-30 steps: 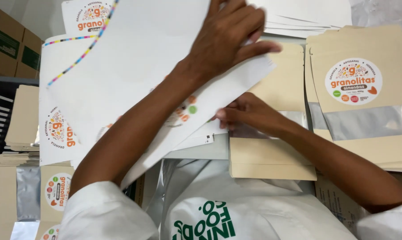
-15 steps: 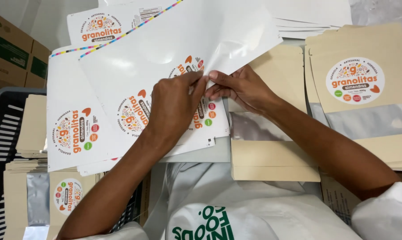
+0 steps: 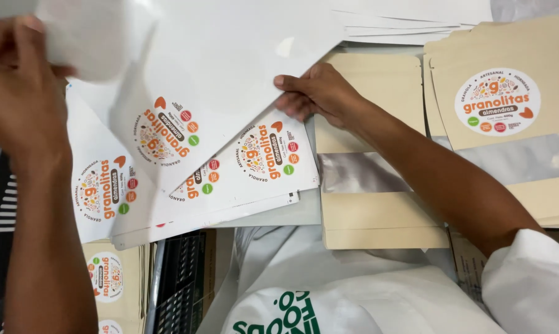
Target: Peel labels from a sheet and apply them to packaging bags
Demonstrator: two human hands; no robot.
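Observation:
My left hand [image 3: 19, 80] is raised at the upper left. Its fingers are closed on a blurred white fold of paper, which looks like the lifted corner of the top sticker sheet [image 3: 230, 55]. That white sheet carries a round orange-and-brown label [image 3: 167, 131]. My right hand [image 3: 316, 93] pinches the same sheet's right edge, over a blank kraft pouch [image 3: 372, 80] with a clear window [image 3: 360, 173]. More sticker sheets [image 3: 261, 154] lie fanned beneath.
A labelled kraft pouch [image 3: 496, 102] tops a stack at the right. More labelled pouches [image 3: 109, 278] stand at the lower left beside a black crate [image 3: 180, 291]. White sheets [image 3: 415, 18] lie at the top. My white apron [image 3: 304, 291] fills the lower middle.
My left hand has swung from the middle, where both hands pinched a label, up to the far left with white paper. The top sheet has turned; my right hand has shifted slightly up.

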